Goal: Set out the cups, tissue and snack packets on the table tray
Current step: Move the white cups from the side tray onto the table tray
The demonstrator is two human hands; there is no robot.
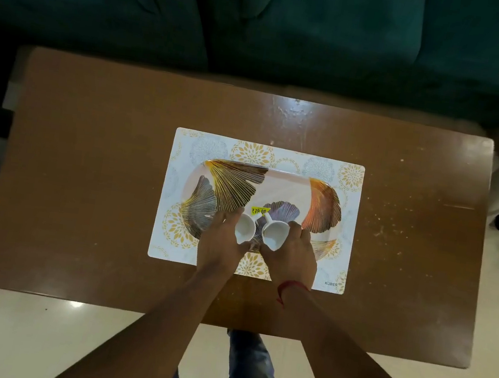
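A rectangular tray (283,187) printed with gold and purple leaf shapes lies on a patterned placemat (346,221) in the middle of the brown table (84,165). My left hand (222,239) grips a white cup (245,227) over the tray's near edge. Right beside it, my right hand (293,252) grips a second white cup (275,233). Both cups are tilted with their openings facing me and their handles pointing away. A yellow price sticker (258,211) shows on the tray just behind the cups. No tissue or snack packets are in view.
A dark green sofa (265,18) runs along the far side of the table. The pale floor (28,340) and my jeans-clad legs (247,374) lie below the near edge. Dark objects sit at the left and right borders.
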